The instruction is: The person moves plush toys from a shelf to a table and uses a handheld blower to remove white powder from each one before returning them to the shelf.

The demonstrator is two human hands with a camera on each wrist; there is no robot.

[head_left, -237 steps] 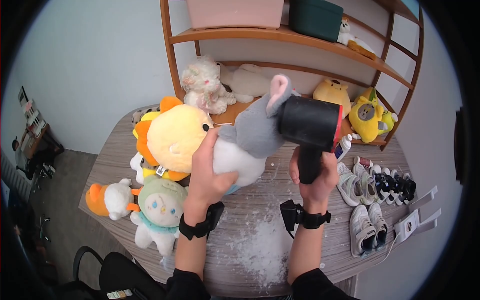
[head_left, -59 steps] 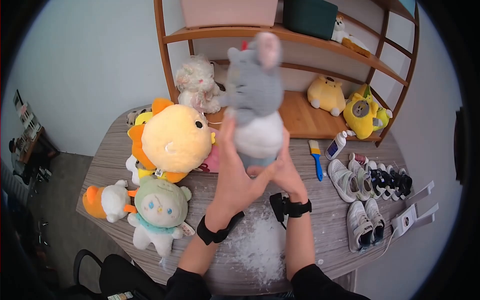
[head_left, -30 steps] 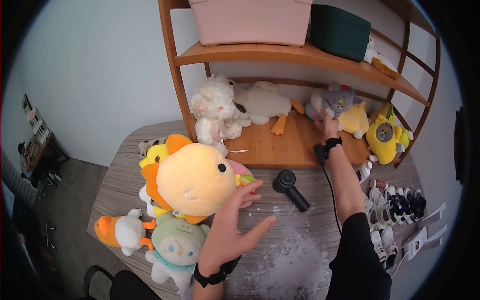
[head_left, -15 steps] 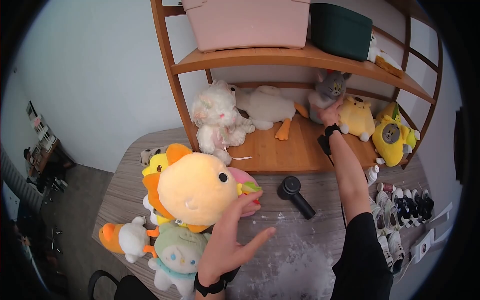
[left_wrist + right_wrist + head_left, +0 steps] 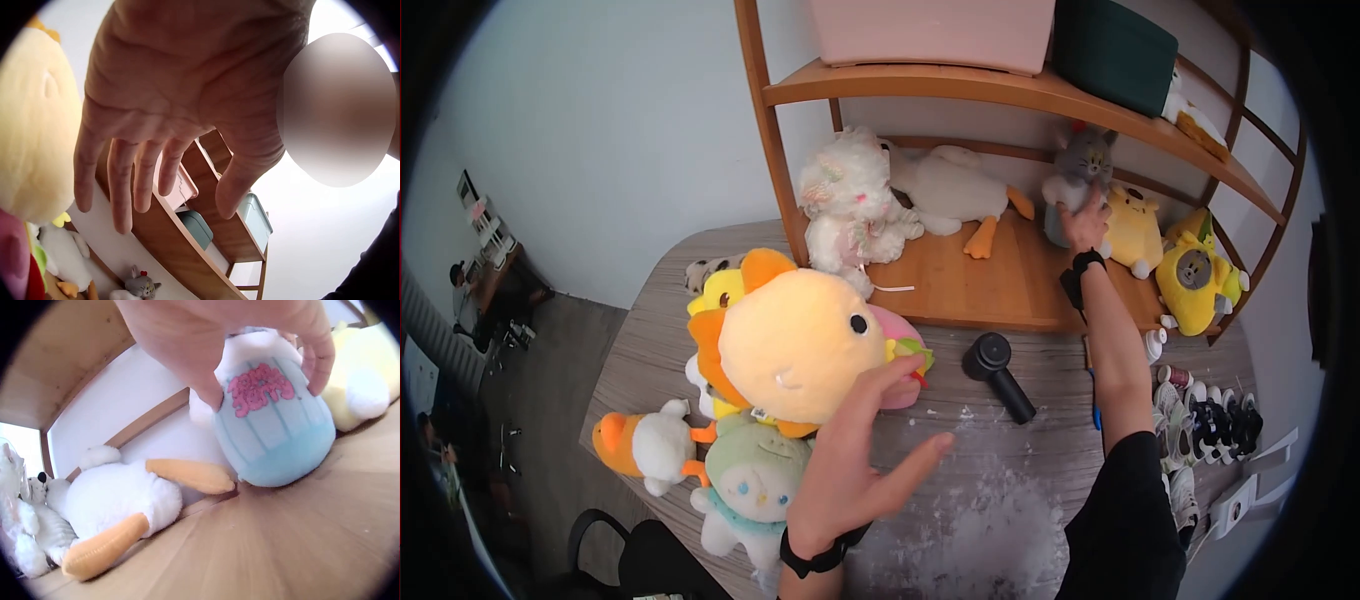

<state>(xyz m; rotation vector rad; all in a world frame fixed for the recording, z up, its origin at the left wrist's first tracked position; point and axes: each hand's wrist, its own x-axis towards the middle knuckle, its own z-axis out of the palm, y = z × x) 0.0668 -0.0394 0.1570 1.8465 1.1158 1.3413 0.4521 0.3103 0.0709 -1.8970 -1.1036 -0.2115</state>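
Note:
My right hand [image 5: 1086,222] reaches onto the lower shelf and grips a grey cat plush toy [image 5: 1086,158]. The toy sits upright there, its light-blue base [image 5: 281,440] on the wooden boards, thumb on one side and fingers on the other. My left hand [image 5: 848,470] hovers over the table with fingers spread, holding nothing. Beside it lies a big yellow plush toy [image 5: 795,345] with orange trim. A black handheld device [image 5: 998,378], shaped like a hair dryer, lies on the table in front of the shelf.
A yellow plush [image 5: 1133,228] sits right of the cat; a white plush duck [image 5: 960,185] lies left. White powder [image 5: 975,530] covers the front of the table [image 5: 650,350]. A blue-handled brush [image 5: 1096,412] and several shoes [image 5: 1190,420] are at right.
The black device, first in my right hand, now lies on the table. The cat plush moved from both hands to the shelf and was turned upright. My left hand let go of it.

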